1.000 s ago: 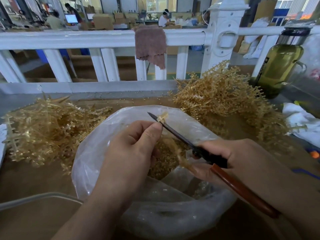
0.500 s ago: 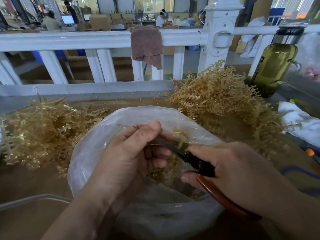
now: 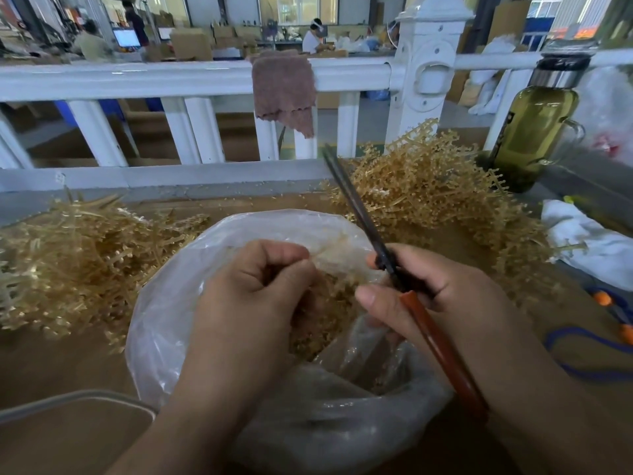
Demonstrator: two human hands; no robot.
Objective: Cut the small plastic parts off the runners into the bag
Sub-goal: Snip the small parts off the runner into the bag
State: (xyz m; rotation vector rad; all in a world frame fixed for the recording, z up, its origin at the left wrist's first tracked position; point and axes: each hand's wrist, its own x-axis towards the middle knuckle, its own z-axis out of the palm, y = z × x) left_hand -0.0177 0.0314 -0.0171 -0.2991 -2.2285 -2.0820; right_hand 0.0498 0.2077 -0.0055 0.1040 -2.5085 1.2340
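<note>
A clear plastic bag (image 3: 164, 303) lies open on the table, with small golden cut parts (image 3: 322, 317) heaped inside. Over its mouth my left hand (image 3: 246, 303) pinches a thin golden runner (image 3: 334, 250), blurred and pointing right. My right hand (image 3: 442, 303) grips scissors (image 3: 356, 207) with red-brown handles; the dark blades are together and point up and away, above the bag. Piles of golden runners lie at the left (image 3: 68, 255) and at the back right (image 3: 435, 186).
A white railing (image 3: 191, 80) with a brown cloth (image 3: 284, 90) draped over it borders the table's far side. A bottle of green liquid (image 3: 531, 132) stands back right, white cloth (image 3: 589, 241) and a blue cord (image 3: 582, 365) lie at the right. A grey tray (image 3: 68, 402) sits front left.
The scissors have swung from low in the bag, pointing left, to pointing up and away. My left hand has curled its fingers and now holds the runner over the bag's mouth.
</note>
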